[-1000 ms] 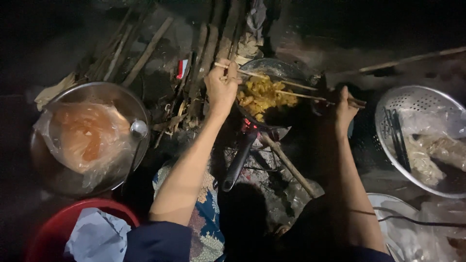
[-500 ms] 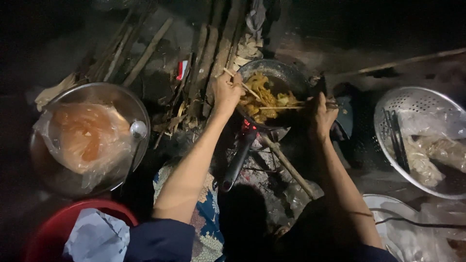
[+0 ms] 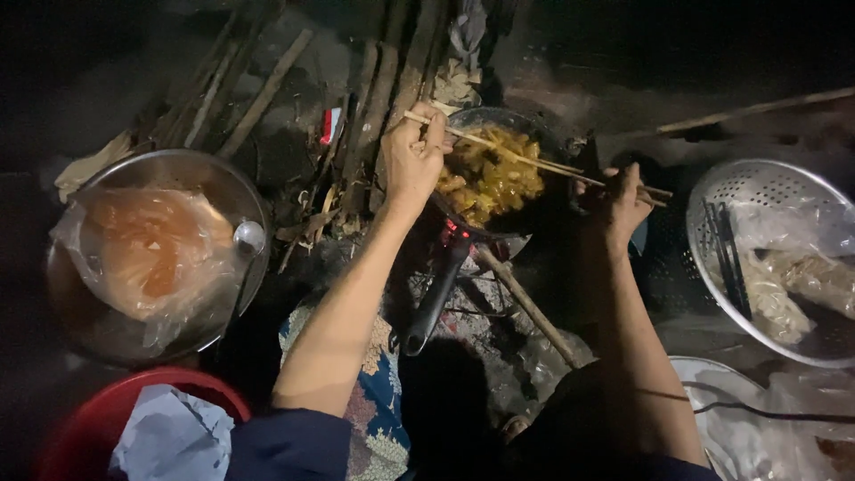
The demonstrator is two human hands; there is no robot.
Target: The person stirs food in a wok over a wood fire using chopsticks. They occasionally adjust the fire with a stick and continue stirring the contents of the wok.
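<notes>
Firewood sticks [image 3: 374,98] crowding left of pan [image 3: 543,191], colander [image 3: 757,183] right, dark gap between.

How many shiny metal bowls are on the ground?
2. One metal bowl sits at the left, holding a plastic bag; a holed strainer bowl sits at the right. More may hide in the dark.

Since 0.5 s ago, the right hand [image 3: 623,200] has drawn back rightward, out past the pan [image 3: 499,169] rim. The left hand [image 3: 411,160] has lifted slightly at the pan's left edge. The long chopsticks [image 3: 525,160] now slant across above the yellow food [image 3: 490,174].
</notes>
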